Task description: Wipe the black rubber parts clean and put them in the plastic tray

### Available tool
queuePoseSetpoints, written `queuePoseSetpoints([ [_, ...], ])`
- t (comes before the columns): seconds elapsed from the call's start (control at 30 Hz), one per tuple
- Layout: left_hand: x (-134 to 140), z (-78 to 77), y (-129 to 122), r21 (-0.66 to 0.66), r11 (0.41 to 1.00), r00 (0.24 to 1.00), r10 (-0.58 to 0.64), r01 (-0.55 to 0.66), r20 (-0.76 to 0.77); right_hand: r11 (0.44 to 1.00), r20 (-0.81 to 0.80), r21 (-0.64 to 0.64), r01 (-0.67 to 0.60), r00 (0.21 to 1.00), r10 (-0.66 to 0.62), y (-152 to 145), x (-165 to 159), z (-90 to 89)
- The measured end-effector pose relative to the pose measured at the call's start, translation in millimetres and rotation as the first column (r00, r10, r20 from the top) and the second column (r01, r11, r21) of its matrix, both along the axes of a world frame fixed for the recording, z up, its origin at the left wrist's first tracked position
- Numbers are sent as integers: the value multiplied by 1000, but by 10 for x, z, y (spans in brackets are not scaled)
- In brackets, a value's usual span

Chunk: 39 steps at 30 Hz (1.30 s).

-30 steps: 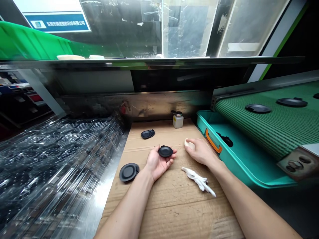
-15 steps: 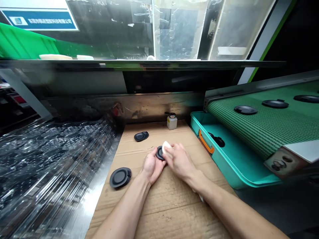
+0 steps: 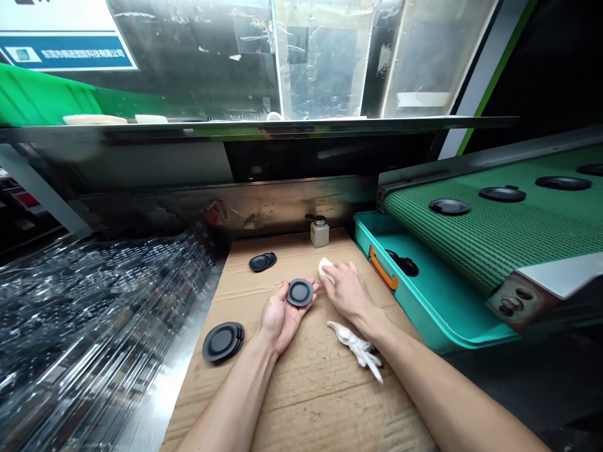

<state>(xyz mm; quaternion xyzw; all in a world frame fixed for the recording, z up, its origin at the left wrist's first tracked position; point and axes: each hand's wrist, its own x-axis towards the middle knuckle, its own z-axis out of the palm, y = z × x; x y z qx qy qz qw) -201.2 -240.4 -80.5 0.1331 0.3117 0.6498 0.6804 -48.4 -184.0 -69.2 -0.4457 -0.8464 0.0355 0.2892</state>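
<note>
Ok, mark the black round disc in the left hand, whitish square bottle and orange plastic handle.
Black round disc (image 3: 299, 292), head view: centre of its face.
Whitish square bottle (image 3: 320, 236), head view: its body.
Orange plastic handle (image 3: 383, 271), head view: mid-bar.

Black disc (image 3: 300, 292) rests in left hand (image 3: 281, 315), ringed face showing; white pad (image 3: 324, 267), in right hand (image 3: 347, 292), sits clear at half-past-one.
</note>
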Motion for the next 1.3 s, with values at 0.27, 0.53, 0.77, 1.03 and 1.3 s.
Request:
queuePoseSetpoints([
  [0.27,-27,18,5,22,999,1000,-25,25,10,970,-54,-200,140,987,-153,209,263,-78],
  [0.53,14,-8,17,65,998,1000,-9,7,17,908,-456,-361,-215,890,30,-19,106,139],
  [0.77,60,1,14,64,998,1000,13,-12,-5,658,-587,-570,-492,804,94,-166,-94,19],
  [1.03,57,-30,22,91,996,1000,-3,6,-29,832,-532,-379,-405,831,162,-88,0,91],
  [1.3,66,-41,22,98,995,999,-4,8,-41,880,-361,-307,-362,900,245,-116,57,126],
])
